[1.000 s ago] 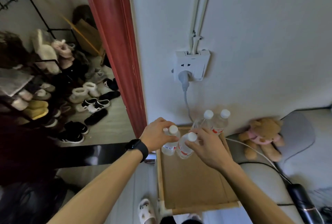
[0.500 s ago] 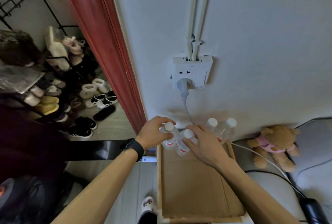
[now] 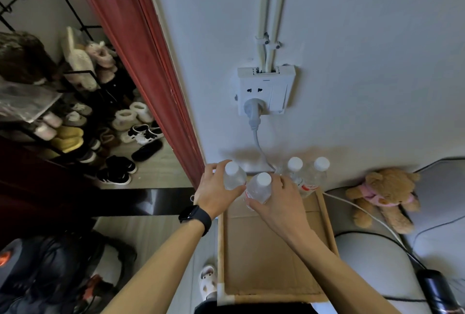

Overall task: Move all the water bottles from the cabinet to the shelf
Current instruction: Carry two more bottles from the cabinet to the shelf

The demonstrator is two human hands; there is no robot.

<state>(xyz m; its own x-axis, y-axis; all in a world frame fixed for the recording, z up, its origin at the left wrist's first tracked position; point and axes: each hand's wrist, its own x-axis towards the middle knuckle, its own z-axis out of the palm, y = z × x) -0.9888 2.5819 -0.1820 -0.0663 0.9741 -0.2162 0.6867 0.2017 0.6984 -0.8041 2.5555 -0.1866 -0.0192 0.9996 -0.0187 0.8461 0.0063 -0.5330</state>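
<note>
My left hand (image 3: 216, 191) grips a clear water bottle (image 3: 234, 178) with a white cap at the far left corner of the wooden shelf top (image 3: 266, 248). My right hand (image 3: 276, 200) grips a second clear bottle (image 3: 260, 188) with a white cap and red label, right beside the first. Two more white-capped bottles (image 3: 295, 171) (image 3: 317, 175) stand upright against the wall at the shelf's far right corner, just past my right hand's fingers. A black watch sits on my left wrist.
A wall socket (image 3: 265, 89) with a grey plug and cable hangs above the bottles. A brown teddy bear (image 3: 382, 195) lies on the grey sofa to the right. A red door frame (image 3: 141, 62) and a shoe rack (image 3: 75, 117) stand to the left.
Both hands with their bottles have shifted slightly toward the wall at the shelf's far left corner. The view has tilted a little; the two bottles at the right have not moved.
</note>
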